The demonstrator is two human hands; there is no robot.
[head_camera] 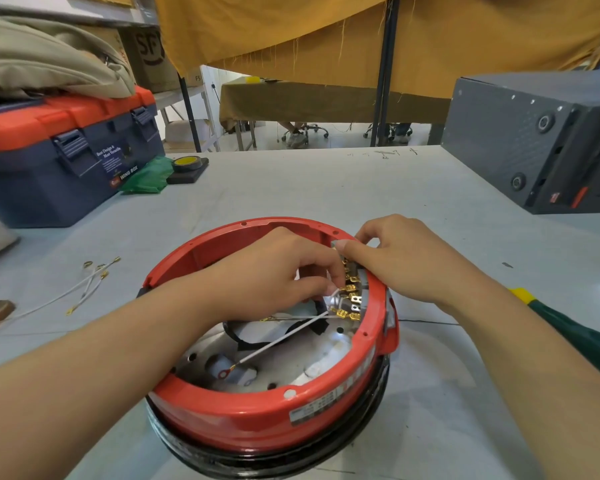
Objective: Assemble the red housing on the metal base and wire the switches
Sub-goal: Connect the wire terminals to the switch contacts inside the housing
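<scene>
Left hand: left hand (274, 271) reaches down inside the red housing (257, 410), fingers curled, pinching a white wire (281, 337) near the brass terminals.
Right hand: right hand (406, 261) lies over the far right rim of the housing, thumb and fingers curled round the switch block (355, 296) from outside.
Switches: row of gold spade terminals on the inner right wall; several already carry white leads.
White wire: runs diagonally down across the interior, ring lug at its free end lying on the metal base (326, 362).
Housing: seated on the silvery base, black ring beneath, near edge of the table (326, 188), centre of view.
Table: pale grey-blue, scuffed; spare white wires (87, 285) with lugs lie left of the housing, well apart from it.
Left side: blue and orange toolbox (59, 150), green bag, yellow tape roll (187, 163) beside it.
Right side: dark grey box (534, 140) at far corner; green-handled tool (568, 327) just behind the right forearm.
Room: mustard cloth hangs behind; another covered table beyond.
</scene>
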